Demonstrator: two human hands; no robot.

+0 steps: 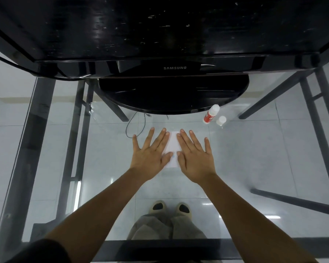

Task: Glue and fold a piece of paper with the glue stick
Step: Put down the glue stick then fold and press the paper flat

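Closest in, the dark front rail of the glass table [254, 149] crosses the view. Straight down through the glass you can see the person's grey-beige trousers [160, 226] and a pair of pale shoes [158, 206] on the shiny tiled floor.

Two bare forearms reach out over the glass from the near corners and come together toward the middle. The left hand [150, 154] lies palm down with its fingers straight and spread, gripping nothing. Its thumb and first fingers rest on the left side of the piece of paper [172, 143]. The right hand [196, 158] lies the same way, flat and fanned out, and covers the paper's right side. The two thumbs nearly meet over the paper's near part. The white paper lies flat on the glass in the middle of the table, with only a narrow strip showing between the hands.

A little farther and to the left, a thin black cable [133, 126] loops below the glass. Farther right, well apart from the right hand, is the red-and-white glue stick [211, 113]. Its small white cap [221, 120] is off and sits just beside it on the right. I cannot tell whether the stick stands or lies.

Behind these sits the round black monitor base [169, 95], and above it the dark Samsung monitor [160, 25] fills the far side.
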